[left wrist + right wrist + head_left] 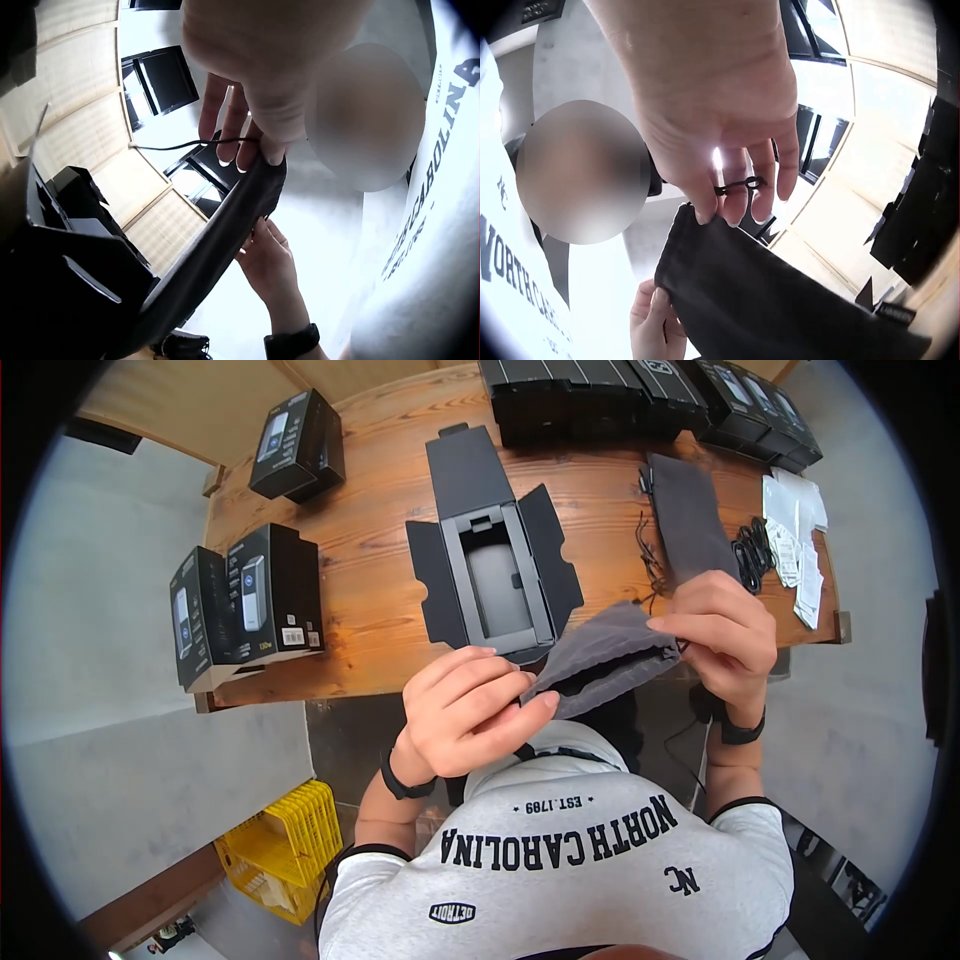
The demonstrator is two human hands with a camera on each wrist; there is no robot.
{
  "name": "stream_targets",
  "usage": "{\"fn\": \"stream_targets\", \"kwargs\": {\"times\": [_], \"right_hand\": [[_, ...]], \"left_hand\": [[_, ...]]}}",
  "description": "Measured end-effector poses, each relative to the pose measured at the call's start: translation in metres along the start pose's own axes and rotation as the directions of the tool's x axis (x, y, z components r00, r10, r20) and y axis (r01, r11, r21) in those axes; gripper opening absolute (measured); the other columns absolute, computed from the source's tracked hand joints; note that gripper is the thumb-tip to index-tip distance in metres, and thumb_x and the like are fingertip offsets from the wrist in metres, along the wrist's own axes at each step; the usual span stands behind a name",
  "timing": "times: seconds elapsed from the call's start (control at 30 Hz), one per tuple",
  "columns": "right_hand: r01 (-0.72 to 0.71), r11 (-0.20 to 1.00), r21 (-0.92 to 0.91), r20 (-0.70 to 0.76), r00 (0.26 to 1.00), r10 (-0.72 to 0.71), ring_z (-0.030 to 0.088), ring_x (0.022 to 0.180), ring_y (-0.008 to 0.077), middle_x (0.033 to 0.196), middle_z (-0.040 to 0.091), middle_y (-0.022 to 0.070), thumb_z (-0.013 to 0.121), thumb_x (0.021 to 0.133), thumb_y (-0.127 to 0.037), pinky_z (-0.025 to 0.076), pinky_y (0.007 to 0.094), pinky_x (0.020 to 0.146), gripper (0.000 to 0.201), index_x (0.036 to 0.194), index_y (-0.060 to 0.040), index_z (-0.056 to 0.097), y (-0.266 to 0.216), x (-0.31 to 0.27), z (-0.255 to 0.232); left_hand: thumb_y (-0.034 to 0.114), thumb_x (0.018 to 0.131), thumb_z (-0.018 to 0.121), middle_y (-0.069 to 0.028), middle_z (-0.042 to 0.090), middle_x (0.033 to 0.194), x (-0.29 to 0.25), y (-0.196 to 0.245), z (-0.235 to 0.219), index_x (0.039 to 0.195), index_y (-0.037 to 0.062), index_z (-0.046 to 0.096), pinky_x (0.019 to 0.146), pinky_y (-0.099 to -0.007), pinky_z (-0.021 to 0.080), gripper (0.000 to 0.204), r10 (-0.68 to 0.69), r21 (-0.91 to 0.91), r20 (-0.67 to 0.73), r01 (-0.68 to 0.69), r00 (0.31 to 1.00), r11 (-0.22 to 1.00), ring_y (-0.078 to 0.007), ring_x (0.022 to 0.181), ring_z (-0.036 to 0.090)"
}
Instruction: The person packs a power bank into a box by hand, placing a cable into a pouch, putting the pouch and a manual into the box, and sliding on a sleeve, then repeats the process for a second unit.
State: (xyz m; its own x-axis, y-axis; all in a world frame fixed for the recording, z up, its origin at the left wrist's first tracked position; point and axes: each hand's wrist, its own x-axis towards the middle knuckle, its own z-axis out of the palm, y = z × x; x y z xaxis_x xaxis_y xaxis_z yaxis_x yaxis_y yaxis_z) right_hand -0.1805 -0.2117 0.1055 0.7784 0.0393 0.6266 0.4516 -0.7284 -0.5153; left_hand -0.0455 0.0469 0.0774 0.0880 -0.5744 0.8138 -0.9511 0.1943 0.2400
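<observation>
A dark grey drawstring pouch (pixel 610 645) is held up near the table's front edge, its mouth spread and facing the person. My left hand (pixel 465 710) pinches one side of the mouth between thumb and fingers. At the other side, my right hand (pixel 725 635) pinches the rim, with the knotted black cord (pixel 742 184) by its fingers. Just beyond the pouch lies an opened black box (pixel 470 475), flaps folded out, with a grey insert (pixel 458 575) around a dark hollow. A second grey pouch (pixel 690 520) lies flat to the right.
Printed black boxes (pixel 275 590) stand at the left, with another pair (pixel 298 445) behind. More black boxes (pixel 570 405) line the back right. Coiled black cables (pixel 752 555) and white papers (pixel 795 525) lie at the right edge. A yellow crate (pixel 290 840) is on the floor.
</observation>
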Motion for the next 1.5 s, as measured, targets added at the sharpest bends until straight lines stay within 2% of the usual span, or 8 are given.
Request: {"fn": "stream_targets", "kwargs": {"times": [0.47,0.73,0.8,0.9,1.0,1.07,1.2,1.5], "right_hand": [[-0.211,0.907,-0.365,-0.013,0.975,0.222,0.062,0.077,0.0264,0.079,0.064,0.0102,0.071,0.071,0.007,0.047,0.0359,0.068,0.029,0.098,0.0008,0.075,0.012,-0.039,-0.035],[-0.265,0.957,0.121,0.186,0.953,0.24,0.063,0.104,0.0335,0.117,0.064,0.0191,0.091,0.066,-0.037,0.05,0.0412,0.093,0.075,0.129,-0.0026,0.067,-0.01,-0.016,0.006],[-0.207,0.975,0.074,0.309,0.935,0.175,0.064,0.094,0.03,0.102,0.065,0.0127,0.087,0.074,-0.031,0.051,0.0379,0.082,0.059,0.123,-0.0045,0.069,-0.016,-0.006,0.026],[-0.176,0.972,0.155,0.323,0.939,0.118,0.064,0.074,0.0249,0.086,0.067,0.0086,0.083,0.078,-0.019,0.05,0.0331,0.066,0.04,0.115,-0.0044,0.073,-0.011,-0.011,0.038],[-0.256,0.911,0.322,0.222,0.956,0.19,0.066,0.072,0.0241,0.083,0.069,0.0101,0.085,0.076,-0.014,0.049,0.0321,0.063,0.036,0.108,-0.0037,0.076,-0.022,-0.007,0.026],[-0.278,0.891,0.359,0.179,0.957,0.226,0.067,0.072,0.0222,0.082,0.071,0.0115,0.086,0.073,-0.01,0.049,0.0312,0.063,0.032,0.103,-0.0015,0.077,-0.03,-0.002,0.019],[-0.196,0.873,0.446,0.051,0.98,0.194,0.067,0.073,0.0192,0.086,0.074,0.011,0.089,0.071,-0.014,0.05,0.0288,0.065,0.036,0.1,0.0024,0.077,-0.031,0.004,0.012],[-0.493,0.629,0.601,0.011,0.792,0.61,0.064,0.097,0.0111,0.104,0.07,0.0058,0.074,0.091,-0.008,0.049,0.0246,0.089,0.029,0.116,0.0058,0.07,0.005,0.018,0.023]], "left_hand": [[-0.01,0.076,0.066,-0.0064,0.072,0.084,-0.023,-0.022,-0.003,0.102,0.0034,0.071,0.074,-0.0384,0.058,0.03,-0.296,0.133,0.138,0.279,0.945,0.951,-0.0227,0.069,0.067],[-0.013,0.081,0.063,-0.0123,0.073,0.083,-0.007,-0.005,0.019,0.096,-0.0008,0.07,0.067,-0.0322,0.057,0.021,-0.417,-0.349,0.155,0.444,0.896,0.825,-0.0251,0.071,0.072],[-0.015,0.083,0.06,-0.0144,0.073,0.083,-0.004,0.0,0.027,0.096,-0.0038,0.07,0.061,-0.03,0.058,0.019,-0.397,-0.43,0.137,0.415,0.908,0.802,-0.0227,0.067,0.072],[-0.006,0.087,0.065,-0.0164,0.073,0.095,-0.013,0.002,0.026,0.108,-0.0046,0.066,0.074,-0.0341,0.059,0.021,-0.413,-0.47,0.189,0.452,0.891,0.758,-0.0237,0.083,0.073],[0.021,0.085,0.082,-0.0173,0.058,0.137,-0.02,0.004,0.039,0.139,0.0008,0.05,0.098,-0.0389,0.05,0.067,-0.518,-0.745,0.208,0.478,0.829,0.465,-0.0244,0.123,0.059],[0.023,0.08,0.085,-0.0168,0.055,0.141,-0.02,0.011,0.04,0.143,0.0029,0.047,0.1,-0.0397,0.049,0.076,-0.483,-0.613,0.432,0.641,0.761,0.461,-0.0279,0.126,0.058],[0.016,0.084,0.076,-0.012,0.067,0.105,-0.034,0.021,0.056,0.122,0.0031,0.063,0.083,-0.042,0.053,0.042,-0.226,-0.434,0.518,0.482,0.825,0.761,-0.0337,0.096,0.065],[0.022,0.088,0.078,-0.0207,0.07,0.096,-0.022,0.023,0.013,0.114,0.0022,0.068,0.073,-0.0389,0.054,0.034,-0.371,-0.369,0.74,0.8,0.561,0.473,-0.0366,0.082,0.068]]}}
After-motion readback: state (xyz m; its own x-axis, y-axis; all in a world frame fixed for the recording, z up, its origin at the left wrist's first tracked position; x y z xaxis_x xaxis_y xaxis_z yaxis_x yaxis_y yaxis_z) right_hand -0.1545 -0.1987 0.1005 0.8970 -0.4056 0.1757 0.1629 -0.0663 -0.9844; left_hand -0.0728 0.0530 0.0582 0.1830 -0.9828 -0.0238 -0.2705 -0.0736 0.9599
